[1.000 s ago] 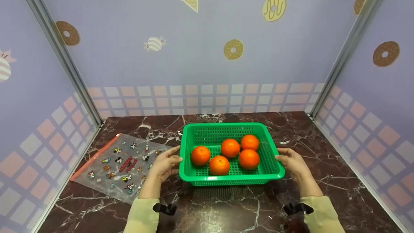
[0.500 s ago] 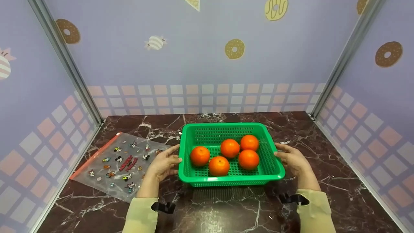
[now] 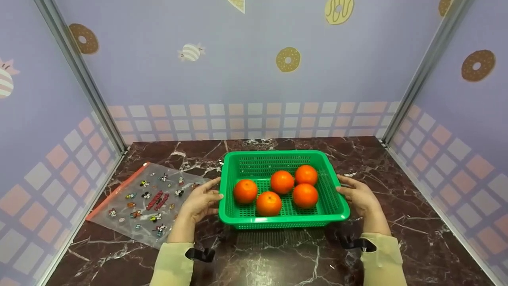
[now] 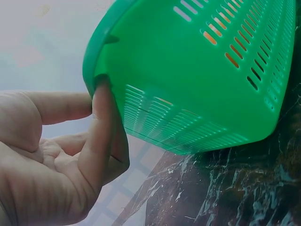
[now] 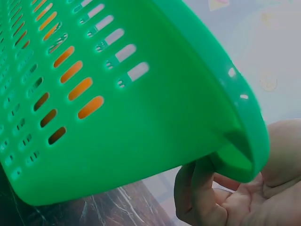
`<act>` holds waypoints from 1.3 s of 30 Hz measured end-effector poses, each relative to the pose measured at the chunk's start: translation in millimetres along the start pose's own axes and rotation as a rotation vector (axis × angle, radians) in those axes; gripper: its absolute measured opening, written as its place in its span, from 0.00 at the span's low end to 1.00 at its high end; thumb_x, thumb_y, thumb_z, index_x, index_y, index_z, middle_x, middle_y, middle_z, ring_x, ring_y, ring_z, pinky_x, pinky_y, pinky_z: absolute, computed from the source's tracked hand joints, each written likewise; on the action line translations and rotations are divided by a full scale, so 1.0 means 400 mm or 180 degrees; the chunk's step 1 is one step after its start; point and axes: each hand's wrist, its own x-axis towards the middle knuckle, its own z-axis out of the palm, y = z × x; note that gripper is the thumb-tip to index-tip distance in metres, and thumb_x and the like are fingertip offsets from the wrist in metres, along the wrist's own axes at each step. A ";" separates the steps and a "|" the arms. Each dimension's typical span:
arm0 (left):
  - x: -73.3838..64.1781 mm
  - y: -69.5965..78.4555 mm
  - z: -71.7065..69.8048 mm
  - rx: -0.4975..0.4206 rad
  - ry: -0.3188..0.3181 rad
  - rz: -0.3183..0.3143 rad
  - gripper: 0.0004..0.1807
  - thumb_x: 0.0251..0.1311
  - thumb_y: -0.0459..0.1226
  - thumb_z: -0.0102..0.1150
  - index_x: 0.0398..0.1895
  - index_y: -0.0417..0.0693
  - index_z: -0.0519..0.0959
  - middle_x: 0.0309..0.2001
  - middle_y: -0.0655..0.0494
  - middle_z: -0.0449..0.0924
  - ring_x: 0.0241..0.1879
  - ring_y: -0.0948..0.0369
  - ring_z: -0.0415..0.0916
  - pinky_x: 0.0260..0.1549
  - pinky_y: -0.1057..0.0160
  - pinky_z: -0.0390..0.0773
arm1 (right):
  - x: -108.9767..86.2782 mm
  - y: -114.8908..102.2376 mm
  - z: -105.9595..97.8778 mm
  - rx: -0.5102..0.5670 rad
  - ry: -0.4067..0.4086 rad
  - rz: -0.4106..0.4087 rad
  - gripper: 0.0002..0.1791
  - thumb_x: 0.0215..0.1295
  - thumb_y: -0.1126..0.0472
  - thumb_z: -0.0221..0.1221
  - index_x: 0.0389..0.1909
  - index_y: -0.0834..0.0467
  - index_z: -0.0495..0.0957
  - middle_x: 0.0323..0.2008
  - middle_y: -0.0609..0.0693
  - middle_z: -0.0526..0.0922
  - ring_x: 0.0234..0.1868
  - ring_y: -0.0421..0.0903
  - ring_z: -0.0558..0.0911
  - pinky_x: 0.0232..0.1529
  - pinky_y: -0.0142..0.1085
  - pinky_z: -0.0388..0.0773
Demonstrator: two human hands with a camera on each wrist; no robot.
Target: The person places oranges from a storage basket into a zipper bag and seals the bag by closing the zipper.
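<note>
A green plastic basket (image 3: 283,219) with slotted walls stands on the dark marbled table, in the middle of the head view. Several oranges (image 3: 282,182) lie loose on its floor. My left hand (image 3: 199,201) grips the basket's left rim; in the left wrist view the thumb touches the rim's outer edge and curled fingers (image 4: 99,132) reach beneath it. At the opposite end my right hand (image 3: 361,197) holds the right rim, its fingers (image 5: 202,197) bent up under the lip in the right wrist view. Part of the right thumb is hidden there by the rim.
Left of the basket, a clear zip bag (image 3: 147,202) with a red-orange slider edge and small cartoon prints lies flat, partly behind my left hand. Patterned panels (image 3: 254,79) enclose the table (image 3: 278,262) at the back and both sides.
My right hand has shifted slightly up along the rim, and its forearm has moved a little left. Basket and oranges stay nearly in place; the left hand has hardly moved.
</note>
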 end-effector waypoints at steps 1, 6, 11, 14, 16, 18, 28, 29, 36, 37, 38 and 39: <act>-0.001 0.000 -0.001 0.0010 0.0015 -0.0006 0.42 0.69 0.25 0.55 0.83 0.43 0.50 0.44 0.50 0.81 0.41 0.57 0.86 0.37 0.58 0.89 | 0.000 0.000 0.000 -0.0022 -0.0004 0.0002 0.37 0.77 0.61 0.57 0.81 0.61 0.54 0.71 0.69 0.68 0.44 0.38 0.87 0.47 0.35 0.85; -0.002 0.000 -0.001 0.0059 0.0039 -0.0021 0.42 0.69 0.26 0.56 0.83 0.44 0.51 0.45 0.49 0.82 0.43 0.56 0.86 0.39 0.56 0.89 | -0.005 -0.002 -0.002 -0.0066 -0.0041 0.0044 0.37 0.78 0.58 0.57 0.81 0.57 0.55 0.65 0.64 0.76 0.46 0.41 0.88 0.48 0.37 0.86; -0.001 0.000 0.000 0.0027 0.0015 0.0006 0.42 0.69 0.26 0.55 0.83 0.43 0.50 0.45 0.50 0.82 0.41 0.57 0.86 0.40 0.56 0.89 | -0.007 -0.002 -0.005 -0.0015 -0.0071 0.0048 0.37 0.77 0.58 0.58 0.81 0.57 0.54 0.62 0.62 0.78 0.45 0.43 0.89 0.46 0.38 0.87; -0.002 0.000 0.000 0.0004 0.0018 0.0007 0.42 0.69 0.26 0.56 0.83 0.42 0.50 0.43 0.52 0.82 0.39 0.59 0.85 0.37 0.58 0.89 | -0.006 -0.002 -0.004 -0.0044 -0.0056 0.0043 0.37 0.77 0.58 0.58 0.81 0.57 0.55 0.64 0.64 0.76 0.44 0.43 0.89 0.45 0.39 0.87; -0.001 -0.001 0.000 0.0001 0.0012 0.0006 0.42 0.69 0.26 0.56 0.83 0.42 0.50 0.41 0.53 0.82 0.39 0.60 0.85 0.36 0.59 0.89 | -0.005 -0.001 -0.004 -0.0069 -0.0044 0.0043 0.36 0.78 0.58 0.57 0.81 0.57 0.55 0.66 0.66 0.73 0.44 0.42 0.89 0.45 0.38 0.87; 0.000 -0.001 -0.001 -0.0004 0.0013 0.0003 0.42 0.69 0.26 0.56 0.83 0.42 0.50 0.40 0.54 0.81 0.38 0.60 0.85 0.35 0.59 0.88 | -0.005 -0.001 -0.003 -0.0094 -0.0028 0.0037 0.36 0.78 0.59 0.57 0.81 0.58 0.55 0.67 0.68 0.72 0.45 0.42 0.89 0.45 0.38 0.87; 0.000 -0.002 -0.004 0.0194 0.0211 0.0022 0.38 0.71 0.31 0.57 0.81 0.40 0.54 0.52 0.43 0.81 0.46 0.55 0.85 0.40 0.55 0.88 | -0.004 -0.001 -0.006 -0.0148 -0.0019 0.0032 0.36 0.78 0.59 0.57 0.81 0.58 0.55 0.56 0.58 0.80 0.41 0.41 0.88 0.43 0.38 0.87; -0.001 -0.001 -0.005 0.0218 0.0299 0.0030 0.37 0.73 0.32 0.56 0.81 0.40 0.55 0.56 0.39 0.80 0.49 0.52 0.85 0.42 0.54 0.88 | -0.004 0.000 -0.006 -0.0158 -0.0012 0.0025 0.36 0.78 0.59 0.57 0.81 0.58 0.55 0.55 0.57 0.80 0.41 0.40 0.88 0.43 0.38 0.87; -0.005 0.009 -0.031 0.0834 0.1179 0.0217 0.34 0.78 0.37 0.49 0.80 0.34 0.52 0.71 0.25 0.61 0.71 0.33 0.64 0.66 0.40 0.75 | -0.002 0.006 -0.007 -0.0160 -0.0009 0.0005 0.36 0.78 0.59 0.57 0.81 0.57 0.56 0.54 0.55 0.83 0.40 0.41 0.89 0.43 0.38 0.87; -0.005 0.012 -0.040 0.1051 0.1311 0.0215 0.35 0.78 0.37 0.49 0.80 0.33 0.51 0.72 0.24 0.60 0.72 0.32 0.62 0.69 0.39 0.71 | -0.001 0.006 -0.007 -0.0171 -0.0013 -0.0012 0.36 0.78 0.59 0.57 0.81 0.58 0.55 0.53 0.55 0.83 0.40 0.41 0.89 0.43 0.38 0.87; -0.005 0.015 -0.051 0.1283 0.1437 0.0193 0.35 0.78 0.38 0.49 0.80 0.32 0.50 0.73 0.23 0.58 0.73 0.31 0.60 0.72 0.38 0.66 | 0.000 0.005 -0.007 -0.0177 -0.0016 -0.0015 0.36 0.77 0.59 0.57 0.81 0.58 0.55 0.54 0.55 0.83 0.40 0.41 0.89 0.43 0.38 0.87; -0.005 0.019 -0.063 0.1484 0.1548 0.0172 0.36 0.77 0.39 0.49 0.80 0.31 0.49 0.73 0.22 0.56 0.74 0.30 0.57 0.74 0.37 0.62 | 0.000 0.004 -0.007 -0.0187 -0.0016 -0.0018 0.36 0.77 0.59 0.57 0.81 0.58 0.56 0.54 0.56 0.83 0.40 0.40 0.89 0.43 0.38 0.87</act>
